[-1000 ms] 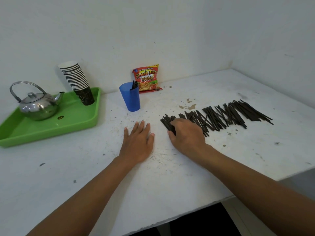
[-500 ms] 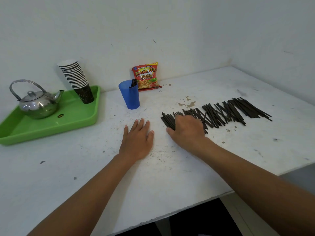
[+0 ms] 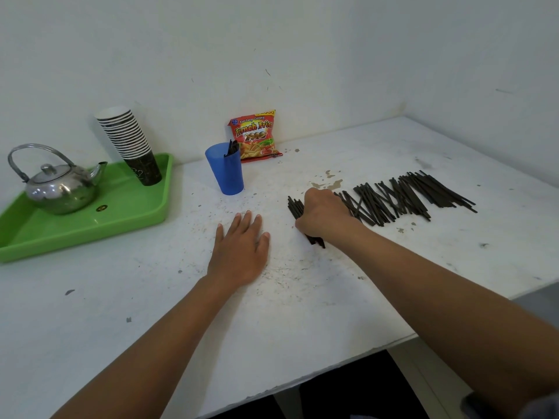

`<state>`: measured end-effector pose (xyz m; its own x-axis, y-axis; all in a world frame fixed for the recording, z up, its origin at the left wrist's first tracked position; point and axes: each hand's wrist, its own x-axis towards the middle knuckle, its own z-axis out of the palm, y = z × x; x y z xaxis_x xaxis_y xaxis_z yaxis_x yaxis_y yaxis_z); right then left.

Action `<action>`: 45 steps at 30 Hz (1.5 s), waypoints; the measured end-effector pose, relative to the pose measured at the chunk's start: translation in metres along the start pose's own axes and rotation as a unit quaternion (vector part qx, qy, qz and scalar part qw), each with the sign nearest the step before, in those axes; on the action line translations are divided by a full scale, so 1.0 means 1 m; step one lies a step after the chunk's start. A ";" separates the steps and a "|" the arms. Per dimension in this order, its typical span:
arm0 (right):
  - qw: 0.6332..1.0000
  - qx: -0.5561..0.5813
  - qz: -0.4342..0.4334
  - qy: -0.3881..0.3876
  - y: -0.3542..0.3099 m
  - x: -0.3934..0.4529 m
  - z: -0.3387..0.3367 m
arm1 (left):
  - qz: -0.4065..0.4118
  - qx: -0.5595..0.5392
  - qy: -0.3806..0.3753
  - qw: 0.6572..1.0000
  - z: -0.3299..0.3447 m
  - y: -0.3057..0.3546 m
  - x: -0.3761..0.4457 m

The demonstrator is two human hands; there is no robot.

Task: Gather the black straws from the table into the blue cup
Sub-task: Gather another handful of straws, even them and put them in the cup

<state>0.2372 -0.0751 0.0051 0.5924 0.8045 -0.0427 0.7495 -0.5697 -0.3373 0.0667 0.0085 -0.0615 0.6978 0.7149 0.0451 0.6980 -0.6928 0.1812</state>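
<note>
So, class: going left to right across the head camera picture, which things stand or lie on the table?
Kettle → paper cup stack → blue cup → snack packet → black straws.

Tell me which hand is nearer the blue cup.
Left. The left hand lies flat on the table just in front of the blue cup; the right hand grips straws farther to its right.
</note>
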 end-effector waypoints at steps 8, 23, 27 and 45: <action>0.996 -0.043 0.004 -0.079 -0.020 0.016 -0.017 | 0.004 -0.015 0.005 1.000 -0.001 0.000 -0.002; 0.936 -0.279 -0.046 -0.212 -0.038 0.020 -0.030 | 0.007 -0.016 0.007 1.000 -0.002 0.001 -0.003; 0.945 -0.267 -0.071 -0.175 -0.030 0.016 -0.026 | 0.006 -0.016 0.004 1.000 -0.004 0.002 -0.003; 0.986 0.135 -0.035 -0.089 -0.014 0.026 -0.016 | 0.006 -0.035 -0.001 0.999 -0.005 0.000 -0.003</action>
<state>0.2473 -0.0491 0.0240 0.4618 0.8711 -0.1670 0.6672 -0.4652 -0.5817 0.0639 0.0071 -0.0564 0.7064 0.7063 0.0467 0.6766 -0.6932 0.2484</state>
